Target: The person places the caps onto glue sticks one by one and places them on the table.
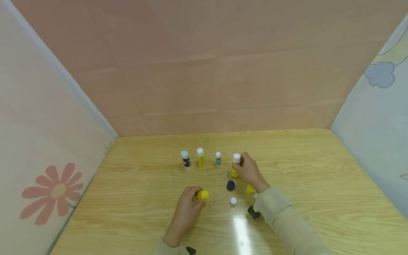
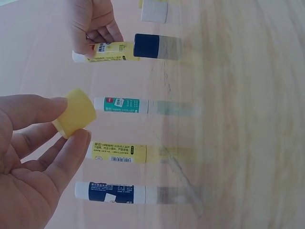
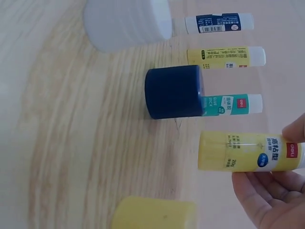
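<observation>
My left hand (image 1: 186, 211) pinches a yellow cap (image 1: 203, 195) between thumb and fingertips, held up in front of the row of glue sticks. At the right end of the row, my right hand (image 1: 250, 172) grips a yellow glue stick (image 3: 245, 151) with a white top, thumb on one side and fingers on the other. That stick is upright. To its left stand a small teal glue stick (image 1: 218, 159), another yellow glue stick (image 1: 200, 159) and a dark blue glue stick (image 1: 186, 160), all with white tops.
Between my hands and nearer me sit a dark blue cap (image 1: 231, 185) and a white cap (image 1: 233, 201). A second yellow cap (image 1: 250, 189) lies beside my right wrist, partly covered by it. The wooden table (image 1: 134, 170) has a back wall and two side walls.
</observation>
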